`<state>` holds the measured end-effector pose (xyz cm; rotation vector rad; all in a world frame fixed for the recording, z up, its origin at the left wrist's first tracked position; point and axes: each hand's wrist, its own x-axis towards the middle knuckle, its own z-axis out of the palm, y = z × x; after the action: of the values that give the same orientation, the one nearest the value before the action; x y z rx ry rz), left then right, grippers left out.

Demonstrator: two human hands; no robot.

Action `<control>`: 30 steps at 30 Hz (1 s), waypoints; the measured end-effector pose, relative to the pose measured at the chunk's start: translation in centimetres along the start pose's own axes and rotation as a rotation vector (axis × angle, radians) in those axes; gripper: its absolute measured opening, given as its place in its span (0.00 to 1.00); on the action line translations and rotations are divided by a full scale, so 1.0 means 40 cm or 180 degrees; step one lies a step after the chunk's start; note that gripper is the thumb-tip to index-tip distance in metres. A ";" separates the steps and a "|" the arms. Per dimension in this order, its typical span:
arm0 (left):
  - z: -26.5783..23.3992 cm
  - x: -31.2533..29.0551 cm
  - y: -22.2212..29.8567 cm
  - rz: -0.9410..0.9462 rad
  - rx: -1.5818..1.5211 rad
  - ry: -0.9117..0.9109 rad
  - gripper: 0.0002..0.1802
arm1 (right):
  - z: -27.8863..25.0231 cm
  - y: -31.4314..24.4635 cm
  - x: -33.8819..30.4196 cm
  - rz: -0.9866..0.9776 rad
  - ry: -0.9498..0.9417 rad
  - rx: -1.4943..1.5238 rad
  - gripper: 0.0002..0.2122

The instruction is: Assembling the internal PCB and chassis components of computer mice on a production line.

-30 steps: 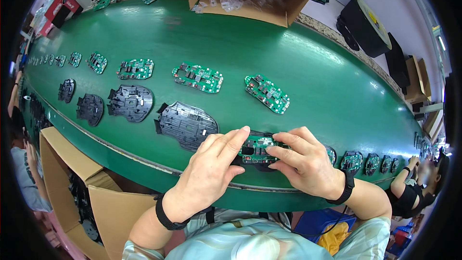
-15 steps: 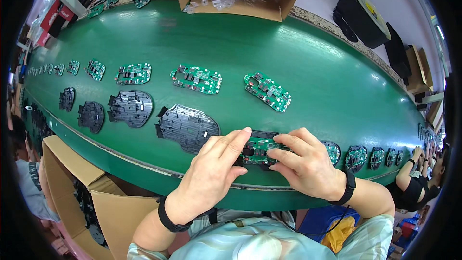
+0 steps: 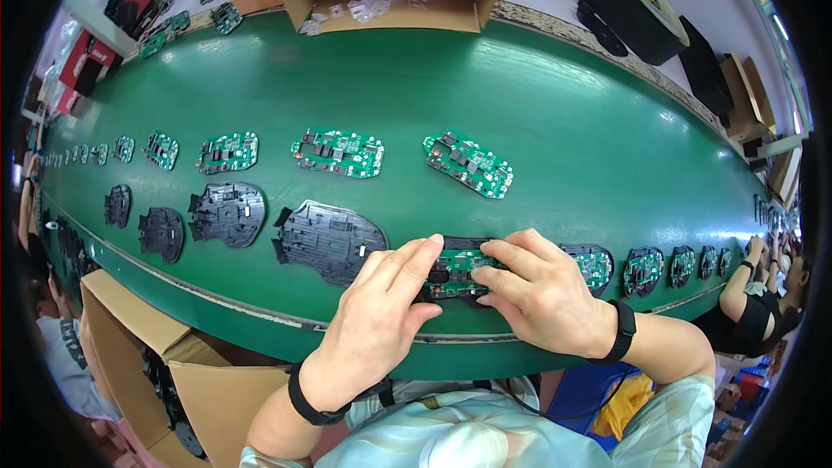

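A green circuit board (image 3: 457,275) lies in a black plastic shell (image 3: 464,243) near the front edge of the green bench. My left hand (image 3: 374,312) is at the left end of the pair, fingers along its far side and thumb at the near side. Over the right part, my right hand (image 3: 548,299) has its fingers curled onto the board, with the thumb at the near edge. Both hands grip board and shell together, and they hide the two ends. Just left of my left hand rests a bare black shell (image 3: 331,241). Beyond my hands lies a loose circuit board (image 3: 469,163).
Rows of loose boards (image 3: 338,152) and black shells (image 3: 227,213) stretch away to the left. Shells with boards in them (image 3: 644,271) line up on the right. A carton of clear plastic parts (image 3: 394,17) stands at the back, and another open carton (image 3: 227,399) below left.
The rows of boards and shells sit slightly lower and further left in the picture, as the view has shifted. Both hands keep their grip on the circuit board and shell.
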<state>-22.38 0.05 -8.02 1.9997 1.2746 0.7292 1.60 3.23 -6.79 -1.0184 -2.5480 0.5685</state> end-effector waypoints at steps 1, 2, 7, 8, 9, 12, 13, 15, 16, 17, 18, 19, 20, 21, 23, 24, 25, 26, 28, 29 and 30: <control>0.002 0.006 0.003 -0.0007 0.0017 -0.0006 0.47 | -0.004 0.002 0.000 0.0011 0.0032 0.0005 0.18; 0.004 0.012 0.005 -0.0014 0.0035 -0.0011 0.46 | -0.008 0.003 0.000 0.0022 0.0065 0.0011 0.18; 0.013 0.033 0.018 -0.0026 0.0019 -0.0035 0.45 | -0.009 0.018 -0.007 -0.0006 0.0172 -0.0181 0.17; 0.015 0.037 0.019 -0.0022 0.0001 -0.0034 0.45 | -0.008 0.018 -0.007 0.0011 0.0187 -0.0225 0.16; 0.017 0.040 0.018 0.0001 0.0007 -0.0042 0.45 | -0.007 0.020 -0.007 0.0026 0.0197 -0.0270 0.16; 0.022 0.048 0.016 0.0048 0.0021 -0.0063 0.44 | -0.007 0.029 -0.007 0.0064 0.0158 -0.0256 0.15; 0.023 0.049 0.015 0.0049 0.0024 -0.0071 0.44 | -0.008 0.029 -0.007 0.0065 0.0162 -0.0277 0.15; 0.024 0.052 0.016 0.0029 0.0027 -0.0083 0.42 | -0.007 0.029 -0.010 0.0072 0.0170 -0.0323 0.14; 0.025 0.054 0.018 0.0009 0.0027 -0.0088 0.41 | -0.006 0.030 -0.012 0.0045 0.0182 -0.0370 0.14; 0.026 0.056 0.019 -0.0011 0.0025 -0.0093 0.40 | -0.003 0.031 -0.015 0.0019 0.0193 -0.0419 0.13; 0.027 0.061 0.021 -0.0058 0.0039 -0.0086 0.38 | -0.001 0.033 -0.017 -0.0012 0.0203 -0.0464 0.12; 0.030 0.070 0.023 -0.0104 0.0052 -0.0079 0.35 | -0.002 0.034 -0.019 -0.0023 0.0173 -0.0527 0.12; 0.034 0.076 0.026 -0.0150 0.0064 -0.0073 0.33 | -0.003 0.036 -0.020 -0.0033 0.0143 -0.0591 0.11; 0.043 0.079 0.026 -0.0196 0.0139 -0.0034 0.31 | -0.003 0.039 -0.020 -0.0051 0.0118 -0.0644 0.11; 0.065 0.085 0.023 -0.0288 0.0289 0.0044 0.27 | -0.007 0.044 -0.022 -0.0092 0.0050 -0.0663 0.11; 0.064 0.091 0.033 -0.0296 0.0490 0.0041 0.26 | -0.009 0.047 -0.024 -0.0100 0.0018 -0.0675 0.11; 0.058 0.098 0.049 -0.0303 0.0690 0.0039 0.25 | -0.011 0.051 -0.026 -0.0123 0.0006 -0.0695 0.12; 0.057 0.104 0.059 -0.0309 0.0891 0.0038 0.24 | -0.013 0.054 -0.028 -0.0148 -0.0007 -0.0714 0.12; 0.064 0.102 0.072 -0.0432 0.0909 -0.0066 0.23 | -0.017 0.057 -0.031 -0.0189 -0.0009 -0.0706 0.13; 0.066 0.101 0.077 -0.0495 0.0919 -0.0117 0.23 | -0.018 0.058 -0.033 -0.0194 0.0004 -0.0680 0.13; 0.066 0.106 0.079 -0.0478 0.0922 -0.0178 0.22 | -0.018 0.061 -0.036 -0.0192 0.0009 -0.0665 0.14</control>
<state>-17.07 2.37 -6.84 2.1032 1.5496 0.4333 4.32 3.99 -7.55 -1.0037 -2.6679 0.2887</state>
